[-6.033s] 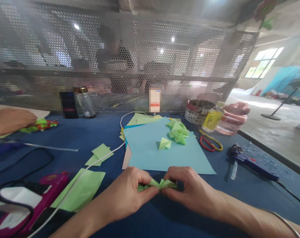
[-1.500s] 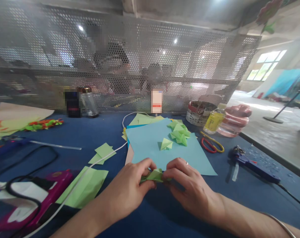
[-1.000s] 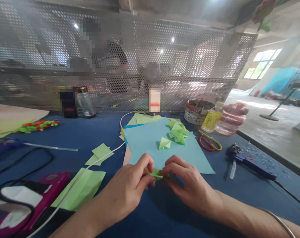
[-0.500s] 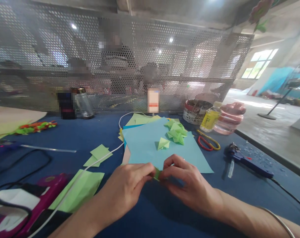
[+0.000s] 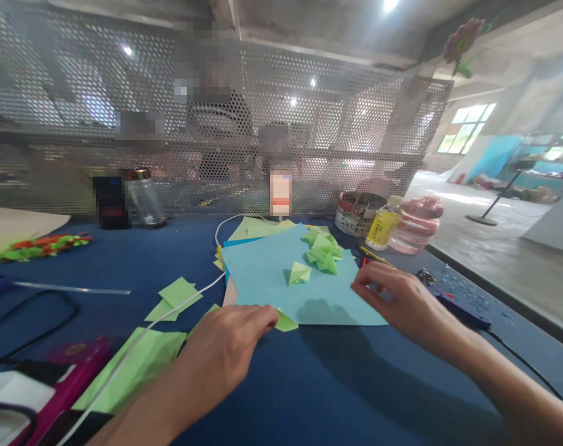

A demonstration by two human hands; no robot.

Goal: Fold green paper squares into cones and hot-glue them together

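Observation:
My left hand (image 5: pixel 235 341) pinches a small folded piece of green paper (image 5: pixel 287 320) between thumb and fingers, over the near edge of a light blue sheet (image 5: pixel 257 266). Off to the right, my right hand (image 5: pixel 392 288) hangs above the table with loosely bent fingers and nothing visible in them. Behind it lie scissors (image 5: pixel 374 255) with red and yellow handles, mostly covered by the hand. A blue glue gun (image 5: pixel 462 310) rests just beyond the right wrist, partly hidden. Several folded green paper pieces (image 5: pixel 325 254) sit on the blue sheet, one paler piece (image 5: pixel 299 274) apart from them.
Green paper squares (image 5: pixel 179 294) and larger green sheets (image 5: pixel 137 365) lie at left, crossed by a white cable (image 5: pixel 137 341). A magenta tool (image 5: pixel 83 365) is near them. A round container (image 5: pixel 355 217), yellow-labelled bottle (image 5: pixel 381 226) and pink bottle (image 5: pixel 418 229) stand back right, before a perforated screen (image 5: pixel 309 136).
My right hand has let go of the folded green paper and moved right, toward the scissors and glue gun. The left hand keeps the paper. The view has shifted slightly.

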